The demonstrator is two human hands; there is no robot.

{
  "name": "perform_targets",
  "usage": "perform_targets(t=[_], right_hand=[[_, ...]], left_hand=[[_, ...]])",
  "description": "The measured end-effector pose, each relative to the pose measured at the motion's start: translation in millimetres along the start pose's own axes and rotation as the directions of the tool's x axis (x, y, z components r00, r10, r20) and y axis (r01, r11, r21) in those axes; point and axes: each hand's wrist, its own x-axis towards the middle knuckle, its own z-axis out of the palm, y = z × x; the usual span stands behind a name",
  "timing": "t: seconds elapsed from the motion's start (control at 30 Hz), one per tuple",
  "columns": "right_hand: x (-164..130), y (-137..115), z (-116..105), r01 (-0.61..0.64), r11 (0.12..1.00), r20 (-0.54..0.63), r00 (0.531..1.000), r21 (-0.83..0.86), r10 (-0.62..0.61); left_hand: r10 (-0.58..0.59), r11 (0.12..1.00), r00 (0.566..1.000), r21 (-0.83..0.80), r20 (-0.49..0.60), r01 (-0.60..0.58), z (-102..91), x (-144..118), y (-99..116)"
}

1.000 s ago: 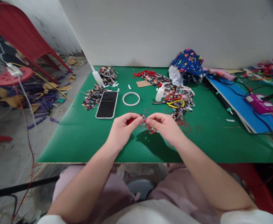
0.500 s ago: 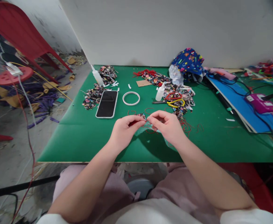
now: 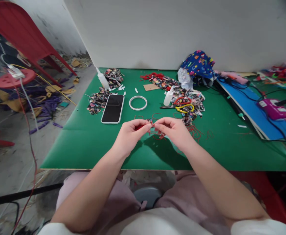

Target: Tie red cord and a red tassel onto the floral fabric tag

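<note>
My left hand (image 3: 130,135) is closed, thumb and forefinger pinched at the near edge of a small dark floral fabric piece (image 3: 150,120). Fingertip to fingertip with it, my right hand (image 3: 174,132) pinches too, on a thin red cord (image 3: 153,125) at the fabric. Fingers hide most of both, so the exact grip of each is hard to see. Several loose red cords (image 3: 194,132) lie beside and behind my right hand. Scissors (image 3: 184,107) with red and yellow handles rest beyond it, near a small white bottle (image 3: 168,98).
A phone (image 3: 112,109) and a white tape roll (image 3: 138,103) lie on the green table (image 3: 84,143). Floral fabric bundles (image 3: 100,99) and another nozzle bottle (image 3: 103,80) stand at back left. To the right are a blue folder (image 3: 245,107), cables and a purple pouch (image 3: 275,108).
My hands stay close together, with fingertips now nearly touching. The right hand has shifted slightly down and left; the view has moved a little.
</note>
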Motion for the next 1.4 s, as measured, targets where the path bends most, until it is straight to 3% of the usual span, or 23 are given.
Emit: perform_targets(t=[0.33,0.53,0.73,1.03,1.2,1.4], right_hand=[[-1,-1,2,-0.084,0.983,0.063,0.995,0.166,0.074],[-3,-3,7,-0.062,0.985,0.0,0.998,0.158,0.063],[-2,2,12,-0.052,0.983,-0.043,0.997,0.175,0.06],[-7,6,22,0.017,0.986,-0.185,0.983,0.167,0.014],[-7,5,20,0.115,0.978,-0.129,0.987,0.172,-0.093],[-6,4,20,0.119,0.968,-0.05,0.993,0.219,-0.111]], left_hand=[[0.045,0.999,0.997,0.012,-0.07,-0.044,1.9,-1,-3],[0.083,0.996,0.994,-0.022,-0.076,-0.085,2.9,-2,-6],[0.038,0.993,0.997,-0.107,-0.065,-0.045,5.1,-4,-5],[0.064,0.994,0.99,-0.083,-0.127,-0.075,7.6,-4,-6],[0.045,0.984,0.994,-0.165,-0.097,-0.061,6.9,-6,-5],[-0.033,0.968,0.998,-0.252,-0.061,0.016,6.3,-7,-3]])
